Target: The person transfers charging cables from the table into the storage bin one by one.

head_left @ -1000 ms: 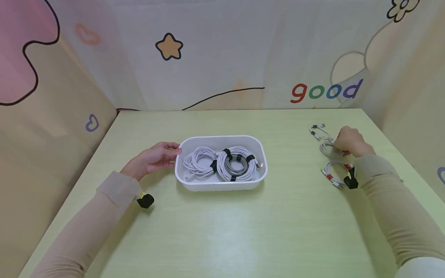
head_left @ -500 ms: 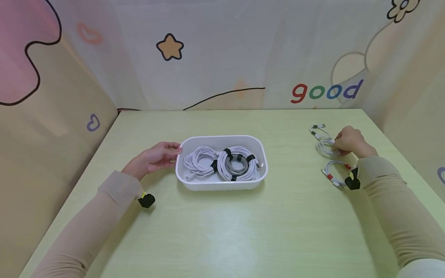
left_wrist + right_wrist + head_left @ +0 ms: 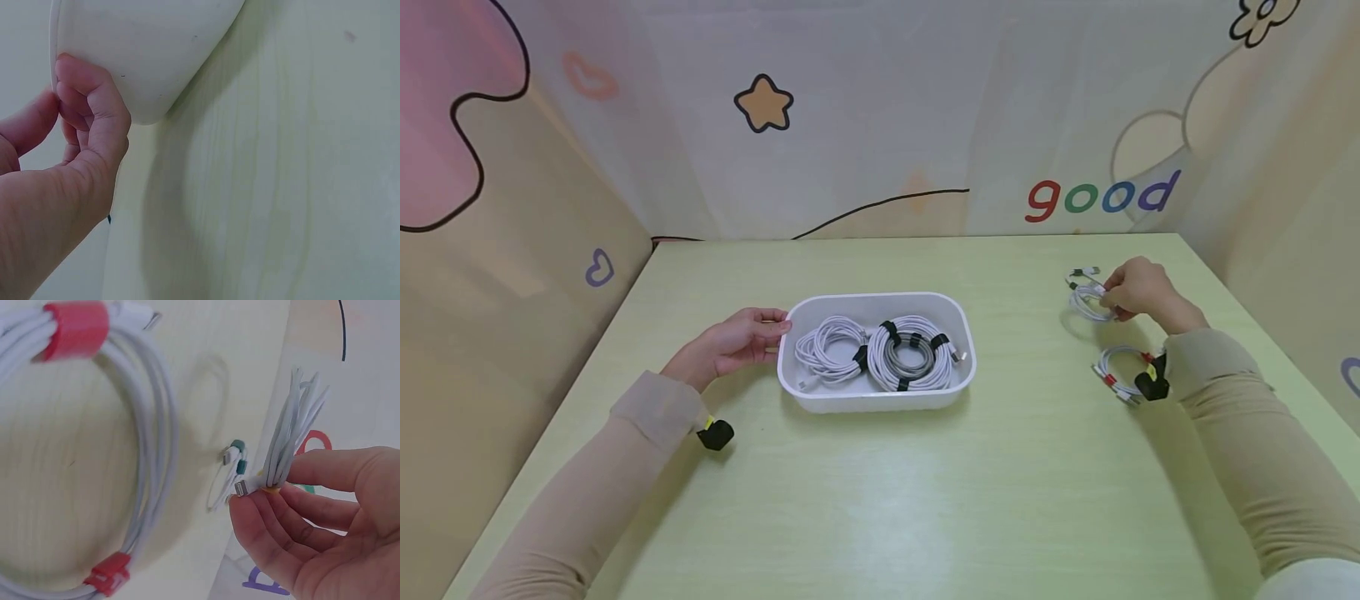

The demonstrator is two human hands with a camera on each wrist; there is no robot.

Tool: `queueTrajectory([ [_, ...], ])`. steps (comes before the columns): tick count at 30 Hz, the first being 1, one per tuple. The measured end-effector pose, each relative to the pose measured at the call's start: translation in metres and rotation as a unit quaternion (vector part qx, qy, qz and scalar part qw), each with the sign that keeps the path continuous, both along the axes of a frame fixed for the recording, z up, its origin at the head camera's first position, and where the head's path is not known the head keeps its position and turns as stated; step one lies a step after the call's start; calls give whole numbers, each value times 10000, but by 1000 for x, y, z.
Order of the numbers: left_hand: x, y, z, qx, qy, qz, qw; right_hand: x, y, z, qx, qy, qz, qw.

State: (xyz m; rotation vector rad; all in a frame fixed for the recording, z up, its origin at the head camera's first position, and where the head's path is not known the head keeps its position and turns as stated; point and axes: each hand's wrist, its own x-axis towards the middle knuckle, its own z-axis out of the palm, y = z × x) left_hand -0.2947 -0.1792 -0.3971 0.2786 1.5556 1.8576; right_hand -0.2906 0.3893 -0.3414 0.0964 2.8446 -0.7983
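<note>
- The tabletop point(image 3: 880, 508) is pale yellow-green with a faint grain; a soft glare lies on its near middle.
- A whitish back wall point(image 3: 880, 108) rises at its far edge, printed with an orange star point(image 3: 763, 103) on the left and the word "good" point(image 3: 1107, 198) in coloured letters on the right.
- The left wall point(image 3: 542, 325) is beige, with a large pink patch point(image 3: 456, 108) and a small purple heart point(image 3: 591, 271); the right wall point(image 3: 1292, 217) is beige too.
- A white bin point(image 3: 880, 402) sits on the table about the middle; inside lie a white coil point(image 3: 811, 354) on the left and a larger white coil point(image 3: 877, 360) on the right, with a grey coil point(image 3: 930, 360) on top of the latter.
- The left hand point(image 3: 727, 343) pinches the bin's left end, thumb at the rim, fingers bent against the outer wall.
- The right hand point(image 3: 1138, 287), at the far right, pinches a coiled white cable point(image 3: 1086, 302) narrowly between thumb and fingers, raised over the table with its shadow below.
- Just beyond it lies a dark-banded cable point(image 3: 1083, 272); nearer, a red-banded cable point(image 3: 1105, 367) rests by the right sleeve point(image 3: 1240, 433).
</note>
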Motion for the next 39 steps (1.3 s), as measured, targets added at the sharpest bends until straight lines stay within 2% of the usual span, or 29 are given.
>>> queueTrajectory([
  [6, 1, 5, 3, -316, -224, 397, 9985, 1, -14, 9, 57, 128, 182, 9997],
  [11, 1, 6, 4, -325, -375, 513, 9974, 1, -27, 16, 55, 156, 208, 9996],
  [18, 0, 5, 3, -298, -328, 462, 9979, 0, -44, 22, -12, 174, 222, 9996],
  [31, 0, 5, 3, -358, -394, 581, 9969, 3, -74, 31, -255, 226, 557, 9979],
  [39, 0, 5, 4, -315, -391, 508, 9974, 7, -98, 37, -332, 301, 735, 9963],
])
